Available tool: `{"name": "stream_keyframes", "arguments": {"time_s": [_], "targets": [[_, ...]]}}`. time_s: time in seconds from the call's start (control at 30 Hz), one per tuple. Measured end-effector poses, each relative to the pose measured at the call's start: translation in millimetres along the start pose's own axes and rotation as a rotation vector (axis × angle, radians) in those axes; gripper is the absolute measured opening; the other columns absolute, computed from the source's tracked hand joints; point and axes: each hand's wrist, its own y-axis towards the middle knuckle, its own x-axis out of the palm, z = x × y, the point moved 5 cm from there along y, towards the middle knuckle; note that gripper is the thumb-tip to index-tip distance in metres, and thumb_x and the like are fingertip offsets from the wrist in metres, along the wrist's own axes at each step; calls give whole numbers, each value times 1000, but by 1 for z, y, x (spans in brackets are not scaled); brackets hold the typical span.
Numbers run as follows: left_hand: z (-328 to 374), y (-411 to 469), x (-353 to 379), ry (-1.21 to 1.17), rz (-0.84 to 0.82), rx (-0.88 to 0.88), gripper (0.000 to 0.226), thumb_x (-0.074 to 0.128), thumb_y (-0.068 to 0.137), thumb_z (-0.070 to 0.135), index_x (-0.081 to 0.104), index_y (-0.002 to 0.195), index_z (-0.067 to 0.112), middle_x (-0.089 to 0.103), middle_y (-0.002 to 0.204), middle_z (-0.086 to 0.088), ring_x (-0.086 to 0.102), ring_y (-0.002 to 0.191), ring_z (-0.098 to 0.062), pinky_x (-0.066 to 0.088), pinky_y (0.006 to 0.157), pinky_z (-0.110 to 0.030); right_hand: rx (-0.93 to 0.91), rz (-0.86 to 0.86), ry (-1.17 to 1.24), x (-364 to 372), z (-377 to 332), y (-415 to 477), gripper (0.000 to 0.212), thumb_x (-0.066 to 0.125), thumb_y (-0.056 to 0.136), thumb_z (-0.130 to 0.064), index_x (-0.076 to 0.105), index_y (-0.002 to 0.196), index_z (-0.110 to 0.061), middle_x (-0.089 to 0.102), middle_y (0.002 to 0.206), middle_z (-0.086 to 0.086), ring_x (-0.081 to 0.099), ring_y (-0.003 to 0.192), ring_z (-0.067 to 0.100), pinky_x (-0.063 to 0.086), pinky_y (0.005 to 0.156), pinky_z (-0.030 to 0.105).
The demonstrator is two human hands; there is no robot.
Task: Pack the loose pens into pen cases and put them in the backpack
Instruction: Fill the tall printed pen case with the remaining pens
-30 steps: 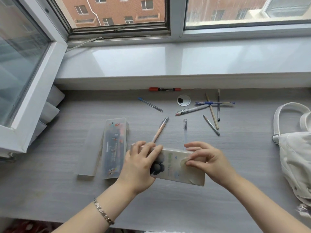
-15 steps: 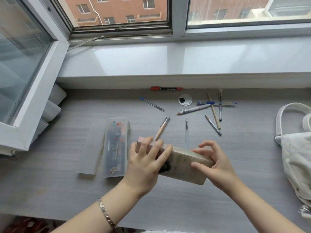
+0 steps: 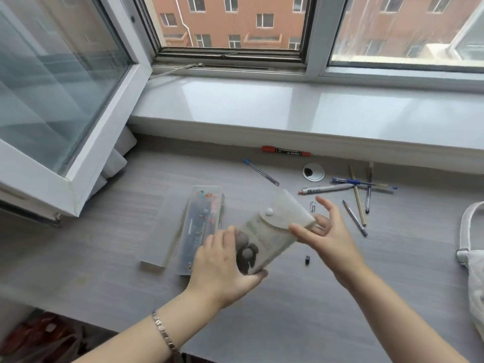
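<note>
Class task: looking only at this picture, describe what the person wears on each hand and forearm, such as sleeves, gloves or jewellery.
Both forearms are bare as far as the frame shows: no sleeves and no gloves. The left hand has a silver-coloured metal link bracelet on its wrist. The right hand and its wrist carry nothing. No rings are visible on either hand.

Grey wood-grain surface (image 3: 301, 323), frosted translucent pen case (image 3: 272, 231) with dark cartoon print, red-capped black marker (image 3: 286, 151), white backpack (image 3: 474, 271), blue pen (image 3: 260, 171)
</note>
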Motion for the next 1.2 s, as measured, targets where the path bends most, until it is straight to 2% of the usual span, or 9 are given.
{"name": "stream_keyframes", "arguments": {"time_s": [0.1,0.23,0.37,0.5,0.6,0.83,0.97,1.07,1.2], "targets": [[-8,-2,0,-195,-77,-295,89,58,68,70,29,132,15,44,130,-1,42,125,-20,39,99,-33,165,-211,32,48,10,1,57,64,85,-18,34,133,-18,67,106,8,67,92,18,57,74,28],[-23,5,-10,-285,-113,-233,83,41,73,75,34,135,19,45,130,-1,43,126,-21,37,99,-33,200,-167,47,90,24,22,28,56,90,-17,48,117,-12,65,108,9,65,90,19,56,70,29],[-101,27,-27,-207,188,-336,55,42,85,49,54,124,13,53,127,-8,48,120,-28,39,97,-37,199,-129,-28,111,35,45,29,57,90,-22,48,115,-11,63,107,11,62,93,22,52,84,43],[-167,37,-6,29,-19,-526,80,62,82,42,25,144,7,31,145,-14,31,133,-31,29,108,-38,221,-163,-26,151,40,54,26,55,91,-26,46,112,-14,61,105,6,60,91,18,52,71,33],[-177,38,11,-4,-132,-593,96,63,77,55,18,145,4,28,147,-16,27,135,-32,29,108,-39,184,-168,-212,175,45,61,37,58,88,-30,49,117,-11,60,117,13,60,104,25,50,89,40],[-171,43,-26,-303,177,-773,70,69,77,37,44,127,-4,45,131,-26,40,124,-40,36,100,-41,17,-99,-623,146,38,48,43,54,90,-29,49,128,-10,54,117,9,53,103,18,38,95,26],[-110,52,-65,-632,273,-528,58,70,78,34,46,126,9,56,119,-8,54,101,-20,44,80,-25,-51,-74,-221,126,2,33,20,47,95,-28,61,103,-16,60,88,-6,55,92,12,45,87,26],[-45,48,-57,-810,-7,-346,45,75,75,29,52,111,16,58,91,7,55,76,-1,44,56,-7,14,-82,150,110,-19,27,28,30,97,-39,53,87,-29,61,91,-6,60,92,14,48,86,26],[19,29,-22,-836,-290,-184,39,79,70,30,56,102,24,56,81,17,56,64,15,40,56,0,225,92,210,68,-4,25,62,23,92,-58,59,113,-13,67,106,8,64,96,22,50,85,33]]}}
